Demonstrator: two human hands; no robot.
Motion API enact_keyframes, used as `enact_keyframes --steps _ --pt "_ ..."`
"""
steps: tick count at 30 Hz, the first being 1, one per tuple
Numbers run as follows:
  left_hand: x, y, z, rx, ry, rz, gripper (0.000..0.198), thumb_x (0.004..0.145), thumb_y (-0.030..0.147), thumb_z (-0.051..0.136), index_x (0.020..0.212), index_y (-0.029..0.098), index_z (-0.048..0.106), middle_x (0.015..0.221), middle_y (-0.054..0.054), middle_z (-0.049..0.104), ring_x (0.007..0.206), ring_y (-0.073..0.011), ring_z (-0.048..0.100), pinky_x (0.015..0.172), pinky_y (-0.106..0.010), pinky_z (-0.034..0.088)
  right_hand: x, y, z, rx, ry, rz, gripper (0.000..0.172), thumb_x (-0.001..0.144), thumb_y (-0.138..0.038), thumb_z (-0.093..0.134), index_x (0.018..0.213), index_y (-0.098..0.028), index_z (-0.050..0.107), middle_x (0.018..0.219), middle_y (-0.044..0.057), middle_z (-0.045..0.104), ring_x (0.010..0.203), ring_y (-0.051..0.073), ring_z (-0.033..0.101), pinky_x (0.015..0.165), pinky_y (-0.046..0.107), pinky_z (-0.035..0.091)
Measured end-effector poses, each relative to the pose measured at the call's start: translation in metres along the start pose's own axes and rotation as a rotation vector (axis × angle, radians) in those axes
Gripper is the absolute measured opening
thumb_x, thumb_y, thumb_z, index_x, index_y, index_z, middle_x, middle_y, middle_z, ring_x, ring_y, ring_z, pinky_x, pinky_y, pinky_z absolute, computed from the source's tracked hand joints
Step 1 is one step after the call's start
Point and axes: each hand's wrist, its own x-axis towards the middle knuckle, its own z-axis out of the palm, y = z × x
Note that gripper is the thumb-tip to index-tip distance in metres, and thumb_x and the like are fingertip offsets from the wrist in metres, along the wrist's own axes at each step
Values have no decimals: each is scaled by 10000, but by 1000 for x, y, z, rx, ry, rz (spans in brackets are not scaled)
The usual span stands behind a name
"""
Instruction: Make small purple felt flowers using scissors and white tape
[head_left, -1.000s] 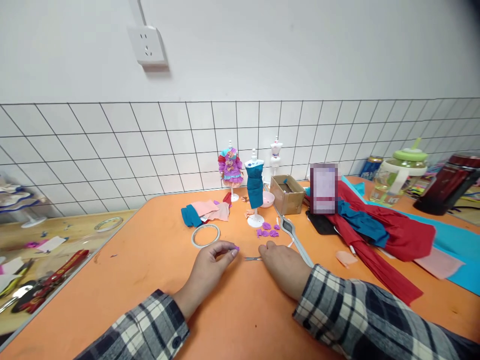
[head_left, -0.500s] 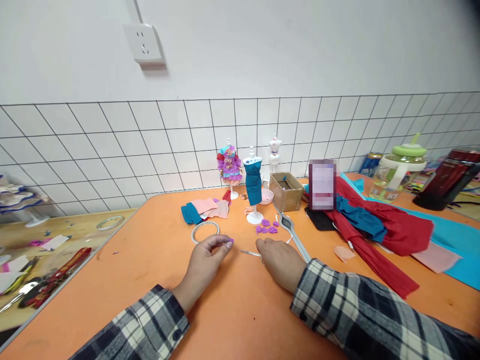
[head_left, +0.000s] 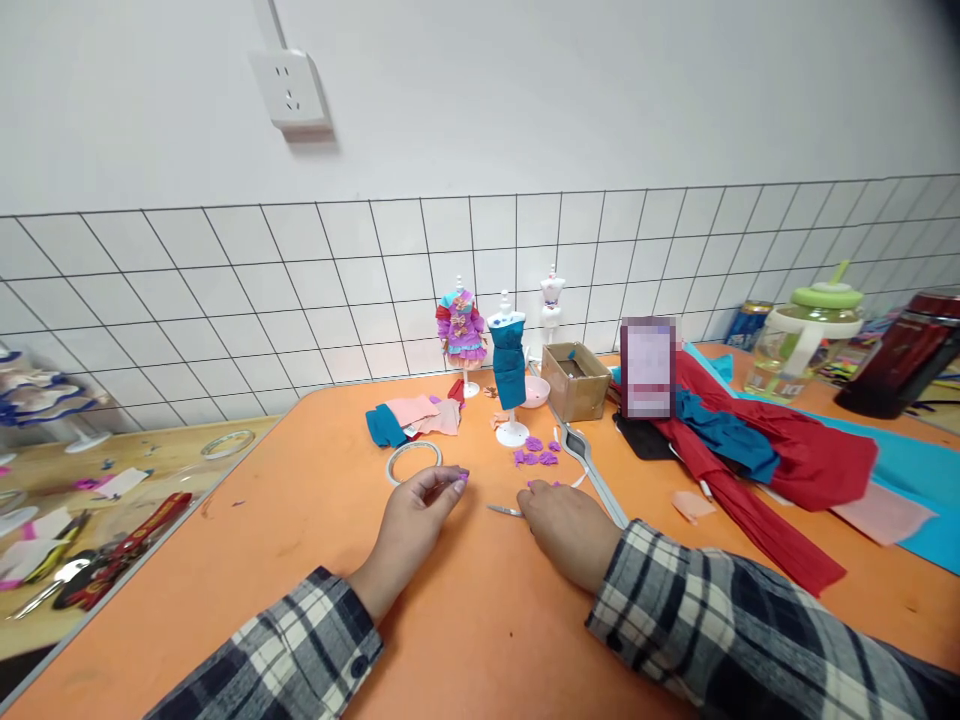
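Between the thumb and forefinger of my left hand (head_left: 420, 515) is a small purple scrap of fabric (head_left: 464, 477). My right hand (head_left: 574, 528) is closed, palm down, around a slim silver tool with a pointed tip (head_left: 504, 510); its handle is hidden under the fingers, so I cannot tell its exact kind. Just beyond the right fingers lie several small gathered purple fabric pieces (head_left: 529, 458). Behind them stands a white mini dress form wrapped in teal cloth (head_left: 509, 365). Beside the left hand is a roll of tape (head_left: 391, 468).
A cardboard box (head_left: 589, 398), pink bowl (head_left: 537, 391) and dressed mini mannequin (head_left: 463, 330) stand at the back. Folded cloth scraps (head_left: 412, 412) lie left of centre. At right are a propped phone (head_left: 648, 367), red fabric (head_left: 817, 460) and a green-lidded jug (head_left: 802, 345).
My right hand has shifted slightly right, and a bit of purple now shows past its fingertips. My left hand keeps its pinch. The whole view has drifted slightly.
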Motion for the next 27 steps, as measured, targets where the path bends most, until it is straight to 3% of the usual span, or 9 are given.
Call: enact_keyframes --steps 6,11,14,17,20,23,27 --pt "0 3 -2 -27 7 -20 293 736 429 662 848 158 677 1004 -103 735 978 -251 662 910 -374 478 6 8 12 68 57 62 296 854 -19 381 1056 -153 552 978 102 634 839 213 642 677 289 420" --pt "0 2 -2 -23 -39 -58 281 746 418 653 848 156 655 890 -92 745 897 -240 679 864 -361 483 15 23 22 379 81 16 171 819 -210 567 971 -180 639 928 57 647 886 185 608 706 260 393" --pt "0 2 0 -50 -107 -79 262 725 400 675 812 154 656 842 -82 739 847 -227 684 825 -338 491 17 27 26 631 43 -5 137 775 -270 631 878 -181 645 802 7 634 707 128 600 599 225 382" --pt "-1 4 1 -61 -176 -104 253 715 395 692 789 155 663 799 -69 734 794 -208 680 790 -315 496 13 26 26 879 -12 -20 147 834 -202 511 949 -187 602 804 -17 615 490 55 520 486 197 345" --pt "-2 4 1 -88 -228 -117 252 718 392 695 800 155 669 804 -70 733 798 -204 675 784 -305 499 8 22 21 847 10 -92 152 788 -285 604 902 -184 593 728 -35 580 538 68 495 507 195 336" --pt "-3 4 1 -129 -232 -119 244 733 382 690 823 155 681 839 -73 735 830 -207 674 801 -304 499 3 19 15 752 44 -154 299 704 -428 696 825 -179 583 734 -29 573 649 100 504 566 206 345" --pt "-5 3 3 -144 -301 -107 233 732 380 696 821 165 709 862 -73 746 847 -216 676 814 -318 511 0 18 12 711 39 -205 327 717 -481 671 829 -183 592 762 -21 577 672 109 512 595 216 343"
